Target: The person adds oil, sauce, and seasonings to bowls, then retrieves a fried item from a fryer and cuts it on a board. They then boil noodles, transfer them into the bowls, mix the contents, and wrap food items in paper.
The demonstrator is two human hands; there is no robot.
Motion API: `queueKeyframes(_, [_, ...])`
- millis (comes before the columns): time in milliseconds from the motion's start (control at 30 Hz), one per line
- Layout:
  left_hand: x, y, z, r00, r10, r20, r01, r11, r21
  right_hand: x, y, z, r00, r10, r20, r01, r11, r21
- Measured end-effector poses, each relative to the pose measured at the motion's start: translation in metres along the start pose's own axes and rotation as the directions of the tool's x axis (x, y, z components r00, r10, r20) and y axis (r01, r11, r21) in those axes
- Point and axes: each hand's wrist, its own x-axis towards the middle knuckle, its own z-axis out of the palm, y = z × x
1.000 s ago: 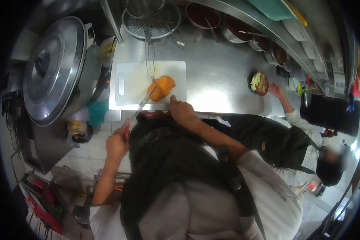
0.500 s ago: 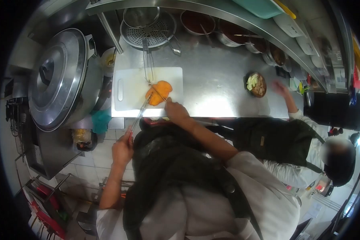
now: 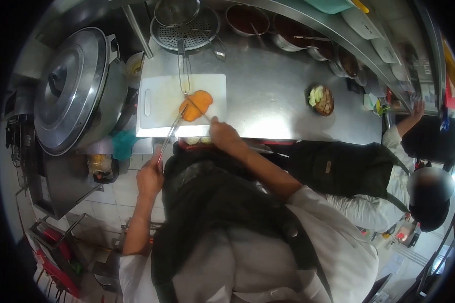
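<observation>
A flat orange piece of food (image 3: 197, 103), resembling a fried cutlet, lies on the white cutting board (image 3: 159, 93). Closed around the handle end of metal tongs (image 3: 172, 129), my left hand (image 3: 150, 178) is below the counter's front edge, and the tongs' tips touch the left side of the food. My right hand (image 3: 225, 136) grips a knife (image 3: 204, 115), whose blade lies slantwise across the piece. A wire-handled strainer (image 3: 184, 70) reaches over the board's top edge, near the food.
A large lidded pot (image 3: 73, 91) stands left. Perforated metal pan (image 3: 202, 30) and sauce bowls (image 3: 247, 20) line the back. On the right of the steel counter (image 3: 268, 96) sits a bowl of food (image 3: 321, 100). A co-worker's hand (image 3: 416, 112) is near the shelf at right.
The co-worker's hand has moved right, away from the bowl of food. My view has shifted slightly. My hands keep hold of the tongs and knife, with the blade still across the food.
</observation>
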Motion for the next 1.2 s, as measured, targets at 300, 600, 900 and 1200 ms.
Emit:
queueKeyframes(300, [0.007, -0.01, -0.004, 1.0, 0.002, 0.006, -0.002, 0.999, -0.045, 0.029, -0.027, -0.027, 0.957, 0.222, 0.186, -0.218, 0.975, -0.038])
queueKeyframes(600, [0.003, -0.006, -0.002, 0.997, -0.028, -0.068, 0.019, 0.991, -0.132, 0.03, -0.031, -0.048, 0.983, 0.071, 0.171, -0.053, 0.993, -0.107])
queueKeyframes(900, [0.006, -0.012, -0.003, 0.998, -0.058, 0.003, 0.058, 0.991, -0.119, 0.058, -0.036, -0.034, 0.975, 0.054, 0.213, -0.038, 0.996, -0.081])
queueKeyframes(1200, [0.011, -0.015, -0.004, 0.997, -0.073, 0.008, 0.073, 0.985, -0.156, 0.057, -0.041, -0.002, 0.939, 0.158, 0.306, -0.117, 0.982, -0.148])
